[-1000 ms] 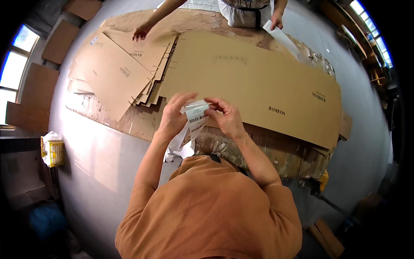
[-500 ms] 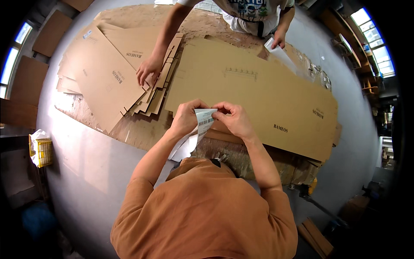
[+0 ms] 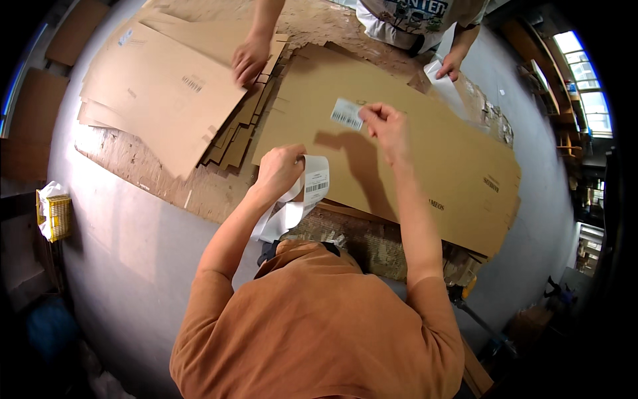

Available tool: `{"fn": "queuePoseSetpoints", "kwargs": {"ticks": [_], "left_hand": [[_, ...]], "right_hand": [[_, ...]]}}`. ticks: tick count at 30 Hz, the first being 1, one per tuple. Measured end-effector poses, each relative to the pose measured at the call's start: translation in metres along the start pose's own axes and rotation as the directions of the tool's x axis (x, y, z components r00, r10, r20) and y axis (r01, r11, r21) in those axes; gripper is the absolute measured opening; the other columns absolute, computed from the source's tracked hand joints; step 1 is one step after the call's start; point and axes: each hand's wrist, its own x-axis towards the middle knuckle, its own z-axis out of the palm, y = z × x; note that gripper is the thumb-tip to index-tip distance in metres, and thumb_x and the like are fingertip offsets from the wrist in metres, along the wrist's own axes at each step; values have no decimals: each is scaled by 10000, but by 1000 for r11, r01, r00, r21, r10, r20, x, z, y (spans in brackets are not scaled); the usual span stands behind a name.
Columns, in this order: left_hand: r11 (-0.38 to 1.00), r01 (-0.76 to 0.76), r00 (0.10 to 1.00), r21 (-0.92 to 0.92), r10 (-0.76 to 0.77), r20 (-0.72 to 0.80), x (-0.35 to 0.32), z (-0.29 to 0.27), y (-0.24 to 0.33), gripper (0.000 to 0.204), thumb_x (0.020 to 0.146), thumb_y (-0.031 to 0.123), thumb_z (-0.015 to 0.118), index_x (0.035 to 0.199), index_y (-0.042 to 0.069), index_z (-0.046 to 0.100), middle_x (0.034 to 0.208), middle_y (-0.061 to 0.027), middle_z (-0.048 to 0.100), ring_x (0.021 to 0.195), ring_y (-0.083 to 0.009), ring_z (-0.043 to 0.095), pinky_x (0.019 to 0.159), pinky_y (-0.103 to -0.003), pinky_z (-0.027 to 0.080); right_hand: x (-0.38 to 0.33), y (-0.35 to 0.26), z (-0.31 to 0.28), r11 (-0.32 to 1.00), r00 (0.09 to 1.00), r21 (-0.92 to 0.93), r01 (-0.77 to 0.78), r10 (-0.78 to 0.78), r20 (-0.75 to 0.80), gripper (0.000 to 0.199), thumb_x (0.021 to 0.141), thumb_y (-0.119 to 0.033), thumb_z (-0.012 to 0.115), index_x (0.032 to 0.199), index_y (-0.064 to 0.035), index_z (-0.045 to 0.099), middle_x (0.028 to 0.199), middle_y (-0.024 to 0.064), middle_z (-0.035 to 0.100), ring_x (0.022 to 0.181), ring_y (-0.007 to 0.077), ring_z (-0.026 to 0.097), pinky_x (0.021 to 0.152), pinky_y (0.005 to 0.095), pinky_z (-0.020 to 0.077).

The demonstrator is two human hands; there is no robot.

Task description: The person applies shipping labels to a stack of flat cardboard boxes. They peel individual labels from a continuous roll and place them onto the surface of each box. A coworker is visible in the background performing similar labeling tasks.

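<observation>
My left hand (image 3: pixel 280 171) is closed on a strip of white barcode labels (image 3: pixel 316 177), which curls and hangs down near my waist. Between thumb and fingers, my right hand (image 3: pixel 387 132) pinches a single white barcode label (image 3: pixel 347 114). That label is held above a flat brown cardboard sheet (image 3: pixel 399 156), the top one of a stack in front of me. The hand's shadow falls on the cardboard.
Across the table, a co-worker's hand (image 3: pixel 252 61) touches another cardboard stack (image 3: pixel 159 93) at the left. Their other hand (image 3: pixel 450 67) holds a white label strip (image 3: pixel 444 85). A yellow basket (image 3: pixel 58 216) stands off the table's left side.
A label has come off the strip and moved away from it in my right hand, up over the cardboard. My left hand keeps the strip. The co-worker's hand at the left stack has moved.
</observation>
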Motion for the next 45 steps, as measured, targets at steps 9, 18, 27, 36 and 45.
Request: {"fn": "queuePoseSetpoints", "kwargs": {"ticks": [9,18,27,36,45], "left_hand": [[938,-340,940,62,341,-7,22,14,-6,95,740,18,582,825,29,622,1042,-79,586,1009,-283,525,846,-384,410],[932,-363,932,13,363,23,44,19,-12,104,766,22,565,863,12,601,1253,-163,507,1187,-344,439,975,-416,344],[889,-425,905,174,424,41,75,27,-20,103,795,53,565,886,20,602,1371,-184,440,1312,-347,349,1052,-433,296],[848,-404,914,343,392,106,80,30,-7,171,818,61,519,939,22,633,1315,-185,496,1301,-347,373,1047,-449,304],[844,-525,847,106,507,160,52,57,4,231,728,-100,487,912,-23,605,1255,-176,551,1247,-342,447,1016,-436,359]], "right_hand": [[77,44,29,998,998,47,-39,37,43,88,826,-78,679,860,2,665,699,-16,607,503,18,404,448,178,309],[82,55,34,998,1000,-57,-10,10,-10,80,813,-51,675,845,22,675,715,23,644,564,52,492,509,205,383],[84,55,36,928,992,-358,101,-122,-38,176,795,-174,694,796,2,687,723,111,678,649,200,634,627,325,497],[71,45,15,670,950,-736,-97,-158,-269,371,803,-300,692,1010,-44,522,908,163,667,796,345,648,696,446,497],[-105,135,-200,782,707,-580,-227,-277,-651,254,847,-213,627,1001,-17,575,871,156,648,819,322,626,731,409,495]]}}
